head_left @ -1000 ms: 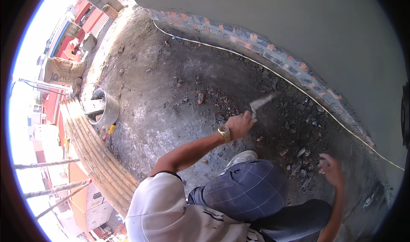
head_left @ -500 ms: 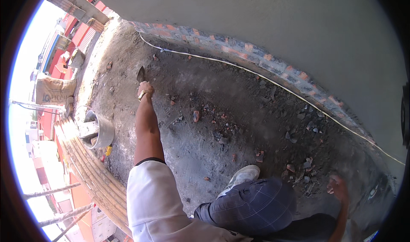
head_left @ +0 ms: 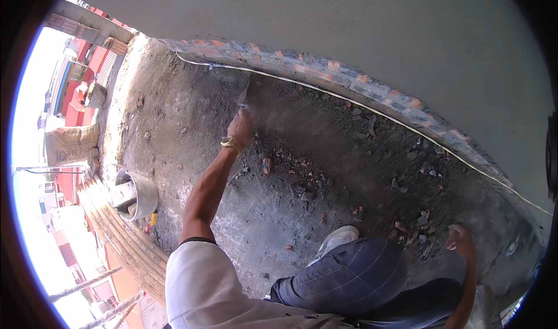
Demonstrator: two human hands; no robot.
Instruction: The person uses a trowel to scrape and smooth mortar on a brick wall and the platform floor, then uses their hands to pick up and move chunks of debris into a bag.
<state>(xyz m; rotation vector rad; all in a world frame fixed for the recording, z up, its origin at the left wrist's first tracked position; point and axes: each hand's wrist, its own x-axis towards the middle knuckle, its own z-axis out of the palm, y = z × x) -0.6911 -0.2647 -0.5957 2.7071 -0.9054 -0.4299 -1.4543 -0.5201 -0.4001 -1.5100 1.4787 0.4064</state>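
Note:
My left hand (head_left: pixel 242 126), with a metal watch on the wrist, is closed on the handle of a trowel (head_left: pixel 245 94); the blade is blurred, low over grey, dusty ground below the brick strip. My right hand (head_left: pixel 460 239) hangs at the lower right, fingers loosely curled and slightly apart, with nothing visible in it, near broken rubble (head_left: pixel 423 217). My bent leg (head_left: pixel 346 271) and white shoe are between the hands.
A plastered wall (head_left: pixel 378 21) has exposed brick (head_left: pixel 349 79) at its base, with a white cable (head_left: pixel 290 82) alongside. At left are a bucket (head_left: pixel 145 198) holding objects, long bamboo poles (head_left: pixel 119 236), a sack (head_left: pixel 71 143), roped poles and rooftops beyond the edge.
My left hand with the trowel swung up and left from near my right hand, then moved back rightward over the last half second. My right hand stays low right, its fingers more curled.

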